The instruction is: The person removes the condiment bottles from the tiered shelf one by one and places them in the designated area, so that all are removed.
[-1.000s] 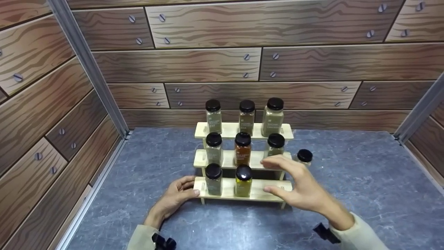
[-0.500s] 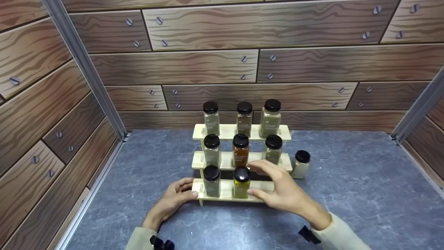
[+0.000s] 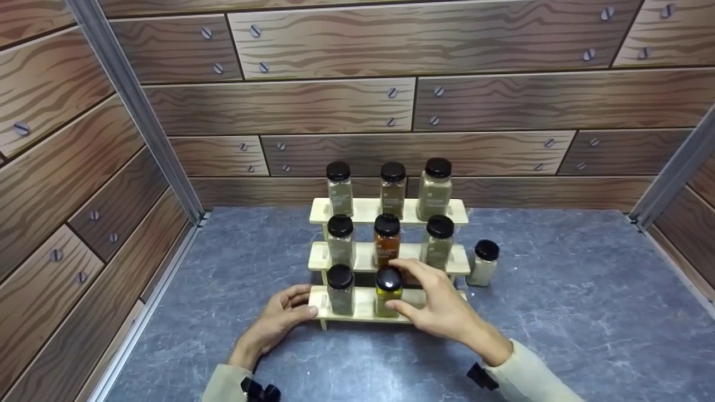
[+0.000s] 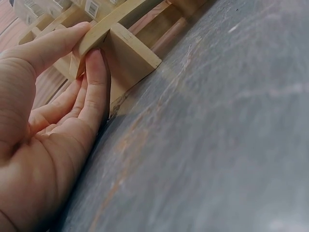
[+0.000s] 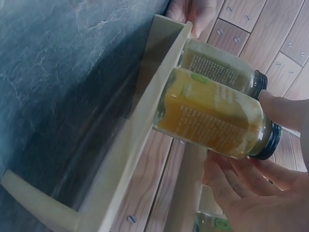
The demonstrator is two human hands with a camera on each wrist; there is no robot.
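Observation:
A three-tier wooden spice rack [image 3: 364, 298] holds several glass spice jars with black lids. My left hand [image 3: 278, 317] pinches the left end of its lowest tier; in the left wrist view the thumb lies on the board [image 4: 104, 31] and a finger is under it. My right hand [image 3: 444, 310] has its thumb and fingers about the yellow spice jar [image 5: 207, 116] on the lowest tier, thumb in front, fingers behind, just below the lid. This jar stands upright on the tier. A grey-green jar [image 3: 341, 298] stands left of it.
One pale jar [image 3: 483, 268] stands on the grey marbled table [image 3: 558, 312] right of the rack. On the middle tier is a reddish-brown jar [image 3: 387, 248] between two greenish ones. Wood-patterned panels [image 3: 335, 106] rise behind and at the sides.
My right hand has moved left from the right end of the lowest tier to the yellow spice jar and closed in on it. The left hand stays at the rack's end.

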